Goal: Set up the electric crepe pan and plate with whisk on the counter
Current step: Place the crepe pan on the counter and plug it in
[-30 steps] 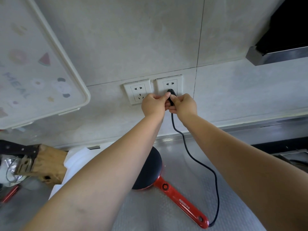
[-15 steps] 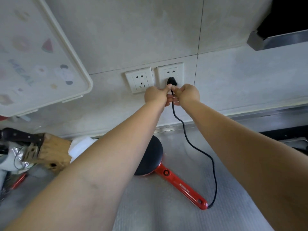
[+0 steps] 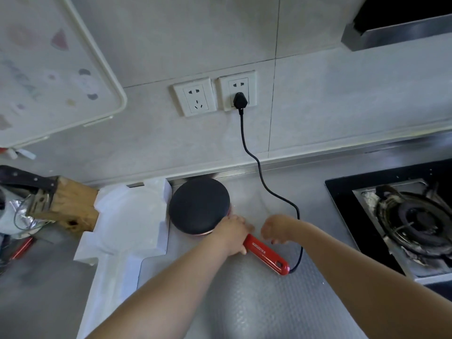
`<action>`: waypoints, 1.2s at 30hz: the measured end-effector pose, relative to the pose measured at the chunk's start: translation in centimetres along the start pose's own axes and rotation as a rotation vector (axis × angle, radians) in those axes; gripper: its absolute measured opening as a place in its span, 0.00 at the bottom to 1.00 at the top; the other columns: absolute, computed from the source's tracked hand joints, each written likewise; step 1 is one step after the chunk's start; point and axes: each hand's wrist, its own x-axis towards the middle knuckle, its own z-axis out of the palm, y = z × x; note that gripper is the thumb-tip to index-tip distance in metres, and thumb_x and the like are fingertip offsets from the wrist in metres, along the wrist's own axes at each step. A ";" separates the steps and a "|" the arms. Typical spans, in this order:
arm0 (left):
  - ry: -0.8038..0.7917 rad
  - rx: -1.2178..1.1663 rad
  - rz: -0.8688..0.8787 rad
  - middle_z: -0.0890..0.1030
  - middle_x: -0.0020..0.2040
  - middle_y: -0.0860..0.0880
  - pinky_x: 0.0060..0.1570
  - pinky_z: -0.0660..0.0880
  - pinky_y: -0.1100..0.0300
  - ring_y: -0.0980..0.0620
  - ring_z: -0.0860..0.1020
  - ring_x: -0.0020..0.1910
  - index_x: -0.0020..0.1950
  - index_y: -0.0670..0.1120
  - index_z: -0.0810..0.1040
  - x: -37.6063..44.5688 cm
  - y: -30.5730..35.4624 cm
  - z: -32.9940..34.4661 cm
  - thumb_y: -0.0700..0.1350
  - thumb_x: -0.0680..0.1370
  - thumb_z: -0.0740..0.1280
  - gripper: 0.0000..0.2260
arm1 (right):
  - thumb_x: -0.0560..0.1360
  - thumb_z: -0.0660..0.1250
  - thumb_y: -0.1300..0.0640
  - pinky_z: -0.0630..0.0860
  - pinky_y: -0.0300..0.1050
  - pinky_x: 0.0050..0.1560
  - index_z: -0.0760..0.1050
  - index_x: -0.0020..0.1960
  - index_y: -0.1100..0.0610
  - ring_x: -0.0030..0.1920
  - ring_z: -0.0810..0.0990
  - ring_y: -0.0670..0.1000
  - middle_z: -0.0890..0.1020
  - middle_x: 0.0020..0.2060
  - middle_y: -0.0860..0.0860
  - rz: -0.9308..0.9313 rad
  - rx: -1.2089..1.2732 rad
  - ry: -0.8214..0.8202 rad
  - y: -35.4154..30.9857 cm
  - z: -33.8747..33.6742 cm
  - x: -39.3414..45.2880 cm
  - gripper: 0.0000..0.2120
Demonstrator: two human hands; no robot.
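The electric crepe pan point(image 3: 199, 205) lies on the steel counter with its round black face up and its red handle point(image 3: 266, 254) pointing toward me. My left hand point(image 3: 232, 232) grips the handle where it joins the pan. My right hand point(image 3: 277, 227) hovers just right of the handle, fingers loosely curled, holding nothing. The black cord point(image 3: 263, 182) runs from the handle's end up the wall to a black plug point(image 3: 240, 101) seated in the right wall socket point(image 3: 237, 90). No plate or whisk shows.
A white foam packing tray point(image 3: 127, 223) lies left of the pan. A wooden knife block point(image 3: 63, 204) stands further left. A gas hob point(image 3: 413, 216) sits at the right, a range hood point(image 3: 401, 28) above it. A second socket point(image 3: 195, 96) is free.
Both hands have let go of the plug at the wall socket and dropped to the counter. My left hand has taken hold of the pan's red handle; the view tilted down.
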 end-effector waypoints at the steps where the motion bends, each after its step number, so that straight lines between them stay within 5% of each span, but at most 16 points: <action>1: -0.009 0.050 -0.003 0.73 0.67 0.45 0.68 0.65 0.48 0.43 0.69 0.68 0.71 0.50 0.69 0.1 0.4 0.6 0.52 0.73 0.71 0.27 | 0.73 0.70 0.48 0.80 0.46 0.53 0.77 0.61 0.58 0.52 0.83 0.54 0.83 0.54 0.54 -0.001 -0.064 -0.102 0.3 0.6 -0.2 0.20; 4: 0.042 0.091 -0.055 0.73 0.67 0.46 0.71 0.61 0.49 0.43 0.69 0.69 0.71 0.51 0.69 0.4 1.2 2.0 0.44 0.78 0.64 0.21 | 0.68 0.73 0.42 0.79 0.46 0.54 0.76 0.62 0.55 0.53 0.82 0.54 0.83 0.55 0.54 -0.041 -0.260 -0.190 1.4 2.3 -0.5 0.27; 12: 0.127 0.046 -0.126 0.76 0.65 0.45 0.66 0.64 0.48 0.41 0.71 0.66 0.66 0.48 0.72 3.6 1.7 0.3 0.43 0.80 0.60 0.14 | 0.68 0.72 0.57 0.74 0.42 0.45 0.72 0.64 0.58 0.53 0.80 0.56 0.80 0.59 0.57 0.000 -0.294 -0.010 3.1 0.1 0.5 0.26; 18: 0.182 -0.091 -0.232 0.77 0.62 0.43 0.60 0.67 0.49 0.41 0.73 0.61 0.63 0.46 0.72 8.2 2.1 -2.3 0.44 0.80 0.61 0.12 | 0.69 0.70 0.59 0.77 0.50 0.56 0.72 0.65 0.50 0.59 0.78 0.56 0.78 0.59 0.52 0.006 -0.454 0.182 4.0 -5.8 2.7 0.25; 24: 0.232 -0.117 -0.366 0.78 0.59 0.43 0.57 0.67 0.50 0.41 0.74 0.59 0.64 0.46 0.72 12.0 1.4 -3.3 0.42 0.78 0.64 0.14 | 0.74 0.62 0.63 0.71 0.47 0.46 0.73 0.63 0.45 0.59 0.77 0.55 0.77 0.58 0.50 -0.002 -0.489 0.474 3.9 -8.7 5.5 0.21; 30: 0.198 -0.168 -0.419 0.76 0.62 0.43 0.59 0.67 0.49 0.41 0.72 0.62 0.67 0.47 0.69 13.1 1.3 -3.5 0.42 0.77 0.64 0.17 | 0.76 0.59 0.63 0.73 0.50 0.55 0.70 0.67 0.49 0.63 0.72 0.57 0.75 0.61 0.53 0.014 -0.479 0.450 3.5 -9.1 7.0 0.21; 36: 0.198 -0.077 -0.409 0.69 0.70 0.40 0.69 0.62 0.45 0.39 0.67 0.68 0.78 0.48 0.56 10.3 0.3 -3.2 0.46 0.77 0.67 0.33 | 0.74 0.61 0.62 0.64 0.49 0.66 0.66 0.70 0.52 0.67 0.66 0.57 0.72 0.64 0.54 -0.002 -0.503 0.557 3.4 -7.1 6.1 0.25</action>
